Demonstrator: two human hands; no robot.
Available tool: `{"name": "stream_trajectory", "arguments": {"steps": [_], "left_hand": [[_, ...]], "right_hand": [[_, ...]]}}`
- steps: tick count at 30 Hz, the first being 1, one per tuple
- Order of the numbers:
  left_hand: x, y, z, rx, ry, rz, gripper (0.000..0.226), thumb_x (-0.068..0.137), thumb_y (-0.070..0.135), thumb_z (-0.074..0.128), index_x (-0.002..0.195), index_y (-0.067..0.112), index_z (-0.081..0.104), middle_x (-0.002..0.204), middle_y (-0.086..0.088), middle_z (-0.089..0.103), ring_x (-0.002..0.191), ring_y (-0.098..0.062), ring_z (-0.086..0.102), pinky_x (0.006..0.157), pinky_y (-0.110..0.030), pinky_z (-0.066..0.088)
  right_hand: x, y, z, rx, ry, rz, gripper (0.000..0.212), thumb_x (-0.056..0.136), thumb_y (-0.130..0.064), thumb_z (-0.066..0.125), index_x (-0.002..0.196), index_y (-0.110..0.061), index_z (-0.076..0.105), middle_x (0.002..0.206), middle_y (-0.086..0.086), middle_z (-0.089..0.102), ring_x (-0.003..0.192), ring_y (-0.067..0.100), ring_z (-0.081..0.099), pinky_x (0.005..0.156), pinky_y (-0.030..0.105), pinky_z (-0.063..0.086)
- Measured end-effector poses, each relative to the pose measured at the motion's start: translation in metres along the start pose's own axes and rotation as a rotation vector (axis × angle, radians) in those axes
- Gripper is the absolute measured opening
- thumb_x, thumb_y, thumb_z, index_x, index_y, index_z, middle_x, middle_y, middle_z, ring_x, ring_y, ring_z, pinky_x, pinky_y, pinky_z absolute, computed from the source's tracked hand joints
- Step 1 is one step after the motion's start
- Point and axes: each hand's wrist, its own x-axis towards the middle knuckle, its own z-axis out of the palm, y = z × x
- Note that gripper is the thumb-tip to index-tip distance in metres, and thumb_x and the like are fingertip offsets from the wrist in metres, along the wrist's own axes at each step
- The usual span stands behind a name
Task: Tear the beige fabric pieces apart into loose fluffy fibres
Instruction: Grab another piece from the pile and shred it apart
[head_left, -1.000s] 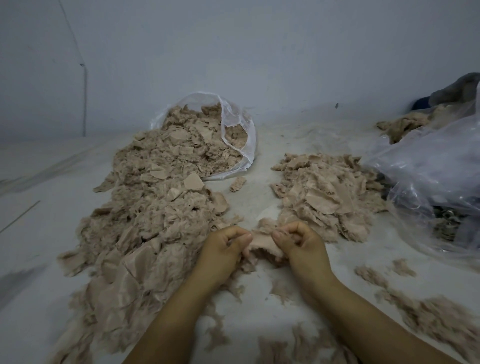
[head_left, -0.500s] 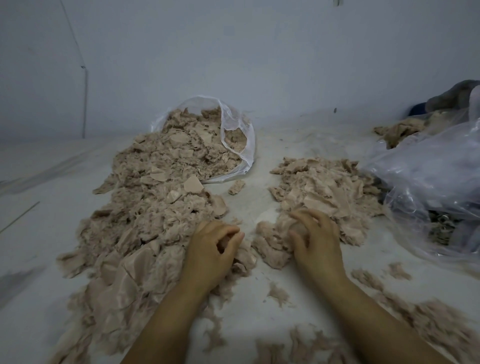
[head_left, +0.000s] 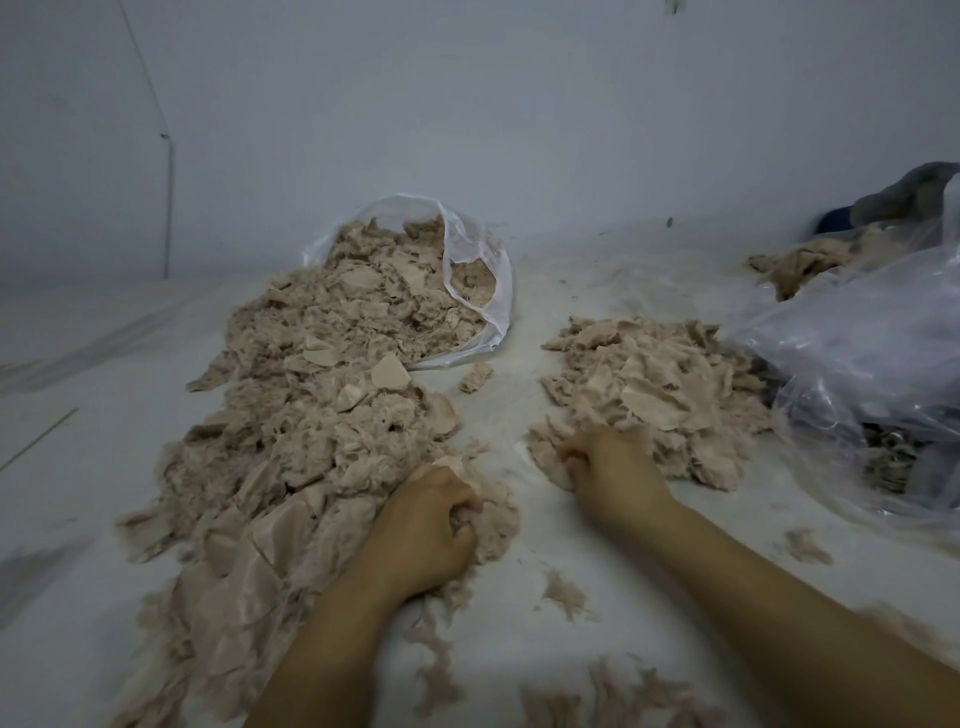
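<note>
A long heap of torn beige fibres and fabric scraps (head_left: 311, 431) runs down the left side of the white surface. A smaller pile of beige fabric pieces (head_left: 654, 389) lies at centre right. My left hand (head_left: 426, 530) sits at the right edge of the long heap, fingers curled round a tuft of fluffy fibre. My right hand (head_left: 613, 467) is at the near-left edge of the smaller pile, fingers curled into the beige pieces and gripping some.
An open clear plastic bag (head_left: 483, 291) spills beige scraps at the back of the long heap. A large crumpled clear bag (head_left: 857, 364) lies at the right, with more beige material (head_left: 795, 265) and grey cloth (head_left: 914, 192) behind it. Loose fibre tufts (head_left: 566, 592) dot the near surface.
My hands, together on one piece a second ago, have separated. The left went to the long heap with fibre; the right reached into the smaller pile and closed on pieces.
</note>
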Motion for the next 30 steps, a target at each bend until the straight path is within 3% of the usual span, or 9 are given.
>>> {"name": "stream_trajectory", "arguments": {"steps": [4, 9, 14, 17, 19, 22, 25, 27, 30], "left_hand": [[0.002, 0.003, -0.003, -0.098, 0.059, -0.034, 0.024, 0.067, 0.023, 0.045, 0.082, 0.011, 0.060, 0.076, 0.011, 0.045, 0.078, -0.007, 0.039, 0.064, -0.010, 0.029], [0.000, 0.006, -0.004, -0.179, 0.073, -0.031, 0.019, 0.068, 0.018, 0.042, 0.073, 0.000, 0.048, 0.074, -0.007, 0.048, 0.073, -0.019, 0.041, 0.064, -0.031, 0.032], [0.000, 0.007, -0.004, -0.206, 0.039, 0.037, 0.043, 0.077, 0.042, 0.044, 0.067, 0.003, 0.058, 0.080, 0.002, 0.061, 0.083, -0.013, 0.048, 0.078, -0.034, 0.038], [-0.001, 0.017, -0.003, -0.330, 0.221, 0.025, 0.043, 0.081, 0.054, 0.050, 0.066, 0.020, 0.071, 0.082, 0.018, 0.067, 0.088, -0.003, 0.055, 0.086, -0.031, 0.041], [0.002, 0.018, 0.001, -0.300, 0.285, 0.006, 0.024, 0.083, 0.042, 0.063, 0.088, 0.021, 0.073, 0.099, 0.017, 0.063, 0.102, -0.003, 0.053, 0.095, -0.031, 0.040], [0.001, 0.008, 0.008, -0.111, 0.092, -0.046, 0.038, 0.090, 0.028, 0.061, 0.127, 0.022, 0.055, 0.119, 0.014, 0.053, 0.114, 0.001, 0.040, 0.115, -0.032, 0.016], [0.002, 0.009, 0.008, -0.132, 0.062, -0.048, 0.028, 0.090, 0.008, 0.055, 0.112, 0.020, 0.066, 0.109, 0.006, 0.066, 0.099, 0.002, 0.050, 0.118, -0.030, 0.007], [0.004, 0.014, 0.005, -0.199, 0.061, -0.039, 0.028, 0.088, 0.002, 0.055, 0.103, 0.020, 0.070, 0.103, 0.006, 0.069, 0.095, 0.001, 0.055, 0.119, -0.027, 0.006], [0.001, 0.019, 0.007, -0.195, 0.052, -0.015, 0.038, 0.085, -0.001, 0.053, 0.107, 0.026, 0.068, 0.103, 0.011, 0.067, 0.101, 0.020, 0.037, 0.112, -0.012, 0.000]], "right_hand": [[-0.026, -0.027, 0.015, 0.311, -0.138, -0.030, 0.027, 0.091, -0.038, 0.059, 0.068, -0.026, 0.065, 0.064, -0.010, 0.061, 0.059, 0.003, 0.054, 0.056, 0.021, 0.041], [-0.030, -0.031, 0.019, 0.844, -0.146, 0.185, 0.021, 0.094, -0.016, 0.059, 0.074, -0.012, 0.056, 0.046, -0.002, 0.055, 0.036, 0.006, 0.045, 0.040, 0.019, 0.037], [-0.035, -0.018, 0.015, 1.003, -0.147, 0.231, 0.019, 0.099, -0.013, 0.048, 0.080, -0.009, 0.050, 0.048, 0.004, 0.059, 0.039, 0.013, 0.050, 0.041, 0.023, 0.042], [-0.043, -0.011, 0.015, 1.018, -0.186, 0.093, 0.017, 0.096, -0.009, 0.053, 0.078, -0.009, 0.052, 0.053, 0.005, 0.062, 0.045, 0.013, 0.055, 0.047, 0.022, 0.047], [-0.047, -0.010, 0.015, 0.995, -0.189, -0.005, 0.015, 0.093, -0.008, 0.057, 0.079, -0.008, 0.054, 0.057, 0.005, 0.063, 0.051, 0.014, 0.059, 0.052, 0.023, 0.050], [-0.048, -0.009, 0.016, 1.004, -0.144, -0.061, 0.016, 0.089, -0.003, 0.061, 0.076, -0.009, 0.055, 0.058, 0.002, 0.061, 0.054, 0.013, 0.057, 0.054, 0.022, 0.048], [-0.048, -0.005, 0.014, 1.018, -0.133, -0.058, 0.014, 0.085, -0.009, 0.068, 0.081, -0.014, 0.056, 0.060, -0.004, 0.055, 0.054, 0.006, 0.048, 0.052, 0.016, 0.041], [-0.048, -0.006, 0.012, 1.011, -0.210, -0.038, 0.031, 0.074, -0.035, 0.077, 0.094, -0.021, 0.060, 0.070, -0.004, 0.058, 0.063, 0.006, 0.052, 0.058, 0.017, 0.043], [-0.048, -0.011, 0.015, 0.798, -0.204, -0.062, 0.051, 0.059, -0.045, 0.085, 0.102, -0.035, 0.060, 0.085, -0.006, 0.063, 0.071, 0.002, 0.056, 0.065, 0.014, 0.046]]}}
